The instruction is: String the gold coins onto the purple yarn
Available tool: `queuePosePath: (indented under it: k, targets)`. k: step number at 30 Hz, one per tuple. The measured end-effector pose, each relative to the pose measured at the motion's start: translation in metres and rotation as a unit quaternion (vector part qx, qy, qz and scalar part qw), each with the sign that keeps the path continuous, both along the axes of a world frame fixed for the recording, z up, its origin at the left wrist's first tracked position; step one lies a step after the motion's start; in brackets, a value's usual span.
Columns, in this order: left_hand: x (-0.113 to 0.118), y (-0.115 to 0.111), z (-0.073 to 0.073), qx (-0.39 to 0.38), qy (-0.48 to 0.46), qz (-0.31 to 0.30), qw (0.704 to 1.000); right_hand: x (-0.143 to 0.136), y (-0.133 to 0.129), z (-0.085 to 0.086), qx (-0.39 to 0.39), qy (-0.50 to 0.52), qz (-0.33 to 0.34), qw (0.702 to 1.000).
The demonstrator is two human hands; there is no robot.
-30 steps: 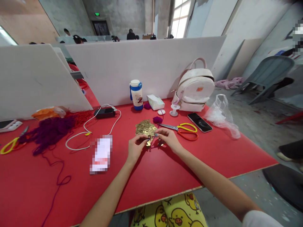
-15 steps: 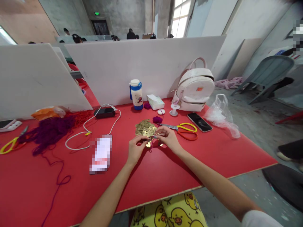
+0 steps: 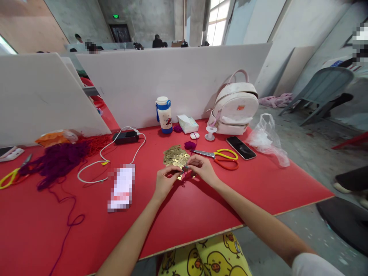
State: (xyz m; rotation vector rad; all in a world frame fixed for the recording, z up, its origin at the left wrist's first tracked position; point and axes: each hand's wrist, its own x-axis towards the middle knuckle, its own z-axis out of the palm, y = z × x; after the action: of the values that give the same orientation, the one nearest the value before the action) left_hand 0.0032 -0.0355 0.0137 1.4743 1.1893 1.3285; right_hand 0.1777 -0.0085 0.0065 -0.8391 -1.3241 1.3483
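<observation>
My left hand [image 3: 166, 183] is closed in a pinch on a thin purple cord [image 3: 184, 180], whose loose end dangles below the fingertips. Close beside it, my right hand [image 3: 204, 171] pinches the same work, thumb and index finger almost meeting the left fingertips. Shiny gold coins [image 3: 179, 177] show just under the fingers; whether they are threaded on the cord cannot be made out. A heap of brass-coloured coins with holes [image 3: 175, 155] lies right behind the hands. To the right of the heap rest scissors [image 3: 221, 156] with yellow and orange handles, by a small purple yarn ball [image 3: 190, 145].
Along the back stand a bottle [image 3: 165, 115], a tissue pack [image 3: 188, 124], a white spool [image 3: 211, 133] and a white backpack [image 3: 235, 105]. A phone [image 3: 240, 148] and plastic bag [image 3: 266, 142] lie right. Purple yarn [image 3: 61, 161], a white cable [image 3: 92, 181] and second scissors [image 3: 13, 176] lie left.
My right fingertips have shifted slightly left, closer to the left ones, and their grip looks tighter. The left hand keeps its pinch. The whole view has drifted a little.
</observation>
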Motion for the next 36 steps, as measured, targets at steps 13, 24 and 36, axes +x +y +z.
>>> queuePosePath:
  k: [13, 24, 36]
  targets:
    - [-0.0007, 0.0055, -0.0052, -0.043, -0.101, 0.006, 0.994, -0.0014, 0.0003, -0.0033, -0.005, 0.018, 0.012, 1.000]
    - [-0.0006, 0.0052, -0.0048, -0.061, -0.093, 0.000, 0.994, -0.0023, -0.0010, -0.0022, -0.001, 0.013, 0.024, 1.000]
    - [-0.0012, 0.0062, -0.0035, -0.064, -0.114, 0.006, 0.991, -0.0038, -0.0090, 0.0032, -0.026, -0.023, -0.002, 0.999]
